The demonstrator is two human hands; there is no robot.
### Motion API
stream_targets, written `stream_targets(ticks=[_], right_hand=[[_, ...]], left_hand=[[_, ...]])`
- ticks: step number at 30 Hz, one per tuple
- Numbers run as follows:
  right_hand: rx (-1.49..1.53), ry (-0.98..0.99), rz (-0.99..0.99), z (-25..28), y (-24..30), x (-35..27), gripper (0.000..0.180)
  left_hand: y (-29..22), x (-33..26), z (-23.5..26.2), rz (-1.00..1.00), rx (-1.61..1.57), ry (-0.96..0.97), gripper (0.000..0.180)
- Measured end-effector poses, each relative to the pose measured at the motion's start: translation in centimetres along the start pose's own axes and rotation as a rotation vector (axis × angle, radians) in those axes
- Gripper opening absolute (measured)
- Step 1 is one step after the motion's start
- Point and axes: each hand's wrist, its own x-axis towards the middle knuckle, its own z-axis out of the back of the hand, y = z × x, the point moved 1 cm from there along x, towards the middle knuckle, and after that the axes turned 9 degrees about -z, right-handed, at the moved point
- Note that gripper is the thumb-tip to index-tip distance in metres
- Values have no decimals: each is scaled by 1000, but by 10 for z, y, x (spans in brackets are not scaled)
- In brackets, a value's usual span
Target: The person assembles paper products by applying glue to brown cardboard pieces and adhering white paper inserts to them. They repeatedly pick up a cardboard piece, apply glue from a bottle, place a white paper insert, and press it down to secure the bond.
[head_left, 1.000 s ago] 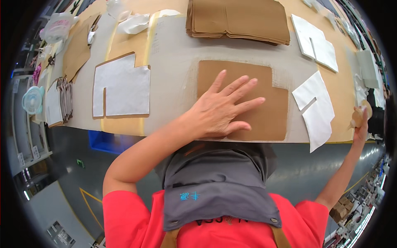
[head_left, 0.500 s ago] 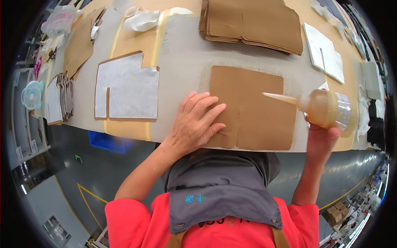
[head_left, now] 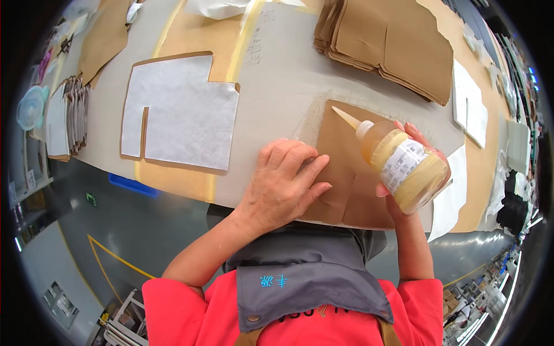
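A brown sheet (head_left: 340, 161), which looks like leather, lies flat near the table's front edge. My left hand (head_left: 283, 184) rests at its left edge, fingers spread slightly and bent, thumb apart, gripping nothing. In my right hand (head_left: 416, 134) is a tilted squeeze bottle (head_left: 407, 164) with amber liquid, probably glue, and a white label. Its pointed nozzle aims to the upper left, over the sheet's far left corner. Whether the tip touches the surface I cannot tell. The bottle covers most of my right palm and part of the sheet.
A stack of brown sheets (head_left: 386, 40) lies at the far right. Left of my hand is a white notched piece (head_left: 184, 109) with brown edging. White pieces (head_left: 468, 104) lie at the right, and upright bundled pieces (head_left: 72, 118) stand at the left edge.
The bottle in my right hand has moved left over the brown sheet, its nozzle now pointing toward the far left corner. My left hand stays near the sheet's left edge. The view has shifted.
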Motion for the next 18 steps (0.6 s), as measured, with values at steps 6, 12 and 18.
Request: stream_targets(ticks=[6,12,18], right_hand=[[-111,117,-66,7,18,5,95],[-228,159,-105,19,21,0,95],[-208,52,-115,37,1,-25,116]], left_hand=[[2,-2,-1,5,-12,5,40],[1,-1,0,8,-16,4,40],[1,0,-1,12,-16,19,41]])
